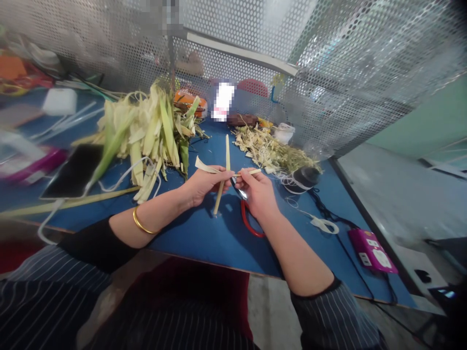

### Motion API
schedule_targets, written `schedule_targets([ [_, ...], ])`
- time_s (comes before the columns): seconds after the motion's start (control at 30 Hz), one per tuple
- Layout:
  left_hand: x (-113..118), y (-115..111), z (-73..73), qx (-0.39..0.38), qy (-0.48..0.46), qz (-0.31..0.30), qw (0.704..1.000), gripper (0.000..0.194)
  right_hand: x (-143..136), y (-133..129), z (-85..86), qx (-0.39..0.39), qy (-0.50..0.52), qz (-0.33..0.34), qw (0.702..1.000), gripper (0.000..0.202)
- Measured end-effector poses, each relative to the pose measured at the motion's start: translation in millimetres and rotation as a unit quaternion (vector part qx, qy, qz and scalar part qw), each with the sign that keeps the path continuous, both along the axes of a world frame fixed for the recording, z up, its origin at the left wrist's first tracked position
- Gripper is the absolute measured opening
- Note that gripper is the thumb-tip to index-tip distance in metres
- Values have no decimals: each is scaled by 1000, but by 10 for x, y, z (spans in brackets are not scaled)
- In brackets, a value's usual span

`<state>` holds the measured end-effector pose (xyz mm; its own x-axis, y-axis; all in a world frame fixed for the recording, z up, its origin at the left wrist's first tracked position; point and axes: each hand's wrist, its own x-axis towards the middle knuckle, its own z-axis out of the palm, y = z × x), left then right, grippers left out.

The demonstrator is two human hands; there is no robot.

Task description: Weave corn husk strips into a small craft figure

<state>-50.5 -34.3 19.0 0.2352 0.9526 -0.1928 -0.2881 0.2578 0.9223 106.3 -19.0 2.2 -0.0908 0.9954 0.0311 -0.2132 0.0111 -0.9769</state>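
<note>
Both hands meet over the middle of the blue table, pinching a thin, pale corn husk strip (254, 171) stretched sideways between them. My left hand (207, 184) has thumb and fingers closed on it, and its loose flat end (205, 166) sticks out to the left. Pinched in my right hand (257, 192) is the narrow right part. A straight pale stick-like piece (228, 150) runs past the left fingers, partly hidden; whether that hand grips it too, I cannot tell. Red-handled scissors (248, 223) lie partly beneath my right hand.
Corn husks (142, 126) are heaped at the left, near a dark phone (75, 170) with a white cable. Husk scraps (262, 148) are piled at the back right beside a black spool (305, 179). A purple power strip (372, 250) sits at the right edge. Perforated mesh (233, 53) stands behind.
</note>
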Motion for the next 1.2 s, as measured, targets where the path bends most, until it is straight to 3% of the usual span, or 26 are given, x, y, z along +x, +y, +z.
schedule_targets([
  [0.13, 20, 11, -58, 24, 21, -11, 999, 22, -11, -20, 7, 35, -40, -29, 998, 23],
  [0.33, 39, 18, -51, 28, 28, -40, 998, 21, -10, -10, 36, 50, -18, -73, 996, 21],
  [0.47, 6, 12, -18, 34, 25, -26, 999, 20, 53, 52, 50, 59, -54, -43, 996, 21],
  [0.53, -10, 11, -7, 17, 6, -13, 1000, 21, 125, 117, 53, 69, -94, -79, 990, 23],
  [0.67, -15, 3, 6, -2, 2, -6, 1000, 29, 272, 203, 94, 179, -229, -212, 933, 31],
  [0.73, -7, -10, 2, 15, 28, -16, 999, 27, 296, 178, 137, 216, -328, -175, 903, 30],
  [0.8, 4, -26, -11, 41, 69, -29, 996, 24, 271, 121, 176, 214, -384, -91, 893, 33],
  [0.87, 16, -41, -27, 71, 109, -41, 991, 25, 216, 60, 192, 187, -375, -22, 908, 33],
  [0.93, 25, -51, -37, 90, 137, -54, 985, 27, 154, 18, 177, 144, -321, 4, 936, 31],
  [1.07, 34, -56, -18, 90, 125, -76, 985, 18, 81, 7, 96, 93, -235, -54, 966, 25],
  [1.2, 24, -49, -8, 91, 108, -77, 987, 16, 108, 36, 80, 136, -278, -104, 945, 23],
])
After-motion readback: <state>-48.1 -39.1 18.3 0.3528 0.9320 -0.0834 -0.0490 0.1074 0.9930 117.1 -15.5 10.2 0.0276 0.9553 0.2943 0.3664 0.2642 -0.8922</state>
